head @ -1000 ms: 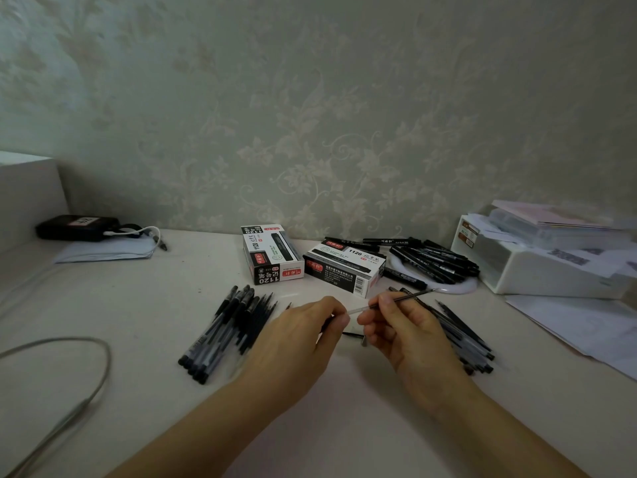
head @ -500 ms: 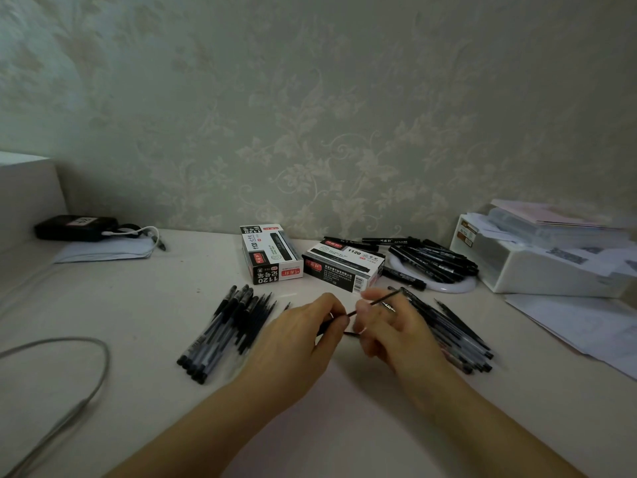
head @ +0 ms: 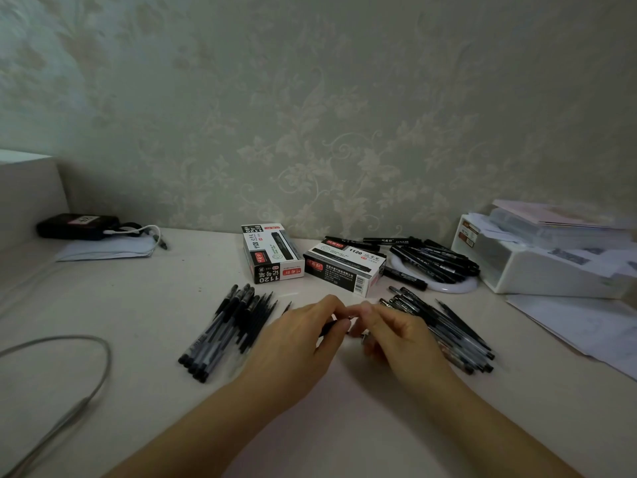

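The left hand [head: 303, 336] and right hand [head: 401, 334] met fingertip to fingertip just above the tabletop [head: 144, 305], both curled and pinching a dark pen [head: 328, 327] between them. Only a short piece of the pen showed; the rest was hidden by fingers and blurred. A pile of pens [head: 227, 334] lay left of the hands, a second pile [head: 455, 334] lay right, and two boxes [head: 272, 253] stood behind.
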`<state>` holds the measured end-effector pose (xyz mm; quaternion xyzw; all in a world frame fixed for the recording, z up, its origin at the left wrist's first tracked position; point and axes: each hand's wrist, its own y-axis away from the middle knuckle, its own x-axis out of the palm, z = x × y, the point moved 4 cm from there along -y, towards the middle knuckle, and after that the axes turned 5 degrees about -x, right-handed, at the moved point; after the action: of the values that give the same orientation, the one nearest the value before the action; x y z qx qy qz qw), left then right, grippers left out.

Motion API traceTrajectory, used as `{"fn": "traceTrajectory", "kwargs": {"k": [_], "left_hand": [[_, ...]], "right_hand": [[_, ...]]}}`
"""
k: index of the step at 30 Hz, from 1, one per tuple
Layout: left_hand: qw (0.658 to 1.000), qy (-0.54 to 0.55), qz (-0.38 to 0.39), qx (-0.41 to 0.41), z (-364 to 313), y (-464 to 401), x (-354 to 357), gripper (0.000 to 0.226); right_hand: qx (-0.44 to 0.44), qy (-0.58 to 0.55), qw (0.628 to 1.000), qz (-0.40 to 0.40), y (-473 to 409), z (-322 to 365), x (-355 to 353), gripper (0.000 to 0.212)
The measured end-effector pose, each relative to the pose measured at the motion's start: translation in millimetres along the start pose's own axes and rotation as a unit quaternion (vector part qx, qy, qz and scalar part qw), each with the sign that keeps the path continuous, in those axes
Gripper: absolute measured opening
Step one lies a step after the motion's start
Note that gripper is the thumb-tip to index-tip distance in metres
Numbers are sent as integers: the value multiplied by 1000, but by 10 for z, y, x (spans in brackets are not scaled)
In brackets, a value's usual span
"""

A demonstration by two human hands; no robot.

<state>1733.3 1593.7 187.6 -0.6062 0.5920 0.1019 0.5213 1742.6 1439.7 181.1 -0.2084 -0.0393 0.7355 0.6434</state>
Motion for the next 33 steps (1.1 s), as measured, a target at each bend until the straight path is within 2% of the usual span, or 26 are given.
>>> {"fn": "traceTrajectory", "kwargs": {"k": [3, 6, 10, 13, 20, 25, 28, 31, 33], "left_hand": [[1000, 3, -1, -4, 5, -8, -6, 11], [1000, 9, -2, -9, 10, -14, -14, 12], [1000, 5, -3, -18, 20, -15, -20, 9], [1000, 4, -1, -21, 22, -11, -27, 9], [1000, 9, 0, -25, 20, -9, -35, 11], [1000, 11, -1, -19, 16, -10, -34, 11], [1000, 10, 4, -20, 22, -9, -29, 12], [1000, 12, 11, -19, 27, -4, -16, 10], [1000, 13, 13, -14, 19, 0, -7, 9]], "right_hand": [[-9, 50, 998, -43, -15, -20, -91, 23], [-51, 170, 982, -65, -19, -40, -172, 7], [-88, 340, 936, -29, -38, -83, -147, 19], [-101, 377, 921, -4, -37, -115, -112, 26], [-102, 348, 932, 13, -38, -112, -110, 11], [-91, 339, 936, 10, -39, -117, -112, 17], [-81, 313, 946, -23, -24, -99, -128, 23], [-52, 189, 977, -90, -27, -51, -202, 17], [-21, 66, 993, -96, -26, -28, -199, 12]]}}
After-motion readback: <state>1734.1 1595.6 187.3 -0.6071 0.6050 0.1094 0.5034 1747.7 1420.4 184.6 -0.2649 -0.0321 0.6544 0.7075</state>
